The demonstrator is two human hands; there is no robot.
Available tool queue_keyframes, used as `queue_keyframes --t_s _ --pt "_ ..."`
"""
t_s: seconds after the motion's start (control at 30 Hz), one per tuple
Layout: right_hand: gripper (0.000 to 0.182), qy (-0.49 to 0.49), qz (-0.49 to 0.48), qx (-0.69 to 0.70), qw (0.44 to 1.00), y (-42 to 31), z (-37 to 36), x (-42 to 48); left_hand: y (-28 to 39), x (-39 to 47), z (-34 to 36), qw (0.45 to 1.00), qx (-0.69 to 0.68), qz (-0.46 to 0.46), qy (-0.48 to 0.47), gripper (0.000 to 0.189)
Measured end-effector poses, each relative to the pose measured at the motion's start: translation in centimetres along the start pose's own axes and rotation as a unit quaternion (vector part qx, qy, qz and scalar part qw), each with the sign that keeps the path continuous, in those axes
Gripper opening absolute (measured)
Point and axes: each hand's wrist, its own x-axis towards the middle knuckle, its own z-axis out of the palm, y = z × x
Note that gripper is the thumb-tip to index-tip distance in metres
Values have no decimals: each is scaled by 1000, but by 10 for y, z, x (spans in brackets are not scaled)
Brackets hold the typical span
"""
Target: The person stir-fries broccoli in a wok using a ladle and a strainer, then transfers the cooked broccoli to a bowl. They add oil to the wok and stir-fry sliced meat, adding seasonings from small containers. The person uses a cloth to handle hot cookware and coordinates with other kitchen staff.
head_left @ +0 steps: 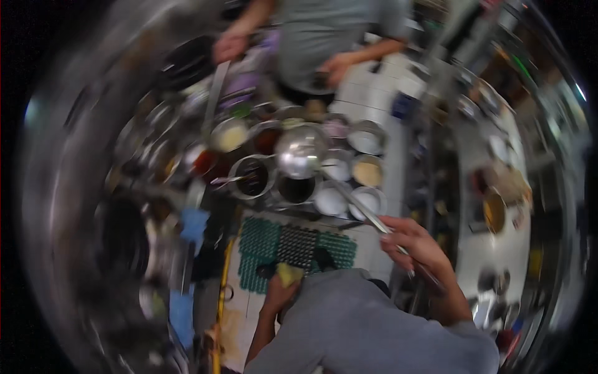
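Note:
My right hand (416, 245) grips the long handle of a metal ladle (301, 150). Its rounded bowl is above a cluster of seasoning containers and partly covers a container of dark liquid (297, 189). Beside that stands another dark-filled pot (252, 177) with a utensil resting in it. To the right are containers of white contents (331, 200) and a container of tan contents (367, 172). Down near my body, my left hand (280, 294) holds a yellow cloth or sponge (289, 275). Motion blur hides fine detail.
Across the containers another person in a grey shirt (322, 42) has one hand (231, 46) on a long flat implement (216, 98). A green and black floor mat (296, 243) lies below. A yellow-edged strip (224, 285) runs at left; a counter (495, 262) with items stands right.

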Motion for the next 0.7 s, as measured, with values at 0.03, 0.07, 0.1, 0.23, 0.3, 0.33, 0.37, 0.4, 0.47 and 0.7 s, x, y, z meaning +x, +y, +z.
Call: queue_keyframes --t_s 0.03,0.07,0.1,0.23,0.3,0.33,0.37,0.4,0.47,0.7 --pt "50 -37 -9 -13 999 7 4 5 18 -3 -5 997 61 -42 1 43" --pt "52 -54 -4 -27 998 6 16 11 15 -6 -11 999 31 -21 -9 44" --pt "57 -69 35 -19 997 4 32 20 4 -12 -12 999 28 19 37 43" --pt "57 -195 113 -58 973 7 113 79 -8 -43 -36 992 -63 -36 106 42" --pt "54 -277 119 -69 951 15 165 117 -24 -53 -43 979 -56 -25 195 46" --pt "53 -308 132 -62 940 17 198 133 -32 -57 -50 971 -48 -19 232 47" --pt "52 -339 147 -56 927 19 234 150 -38 -62 -57 962 -67 -19 263 49" --pt "50 -370 153 -66 914 21 265 170 -41 -70 -66 954 -82 -18 289 51" --pt "46 -414 171 -68 891 26 335 206 -51 -84 -91 944 -102 -32 313 57" --pt "53 -360 -350 -434 748 105 527 339 -73 -136 -200 897 -168 -146 381 54"
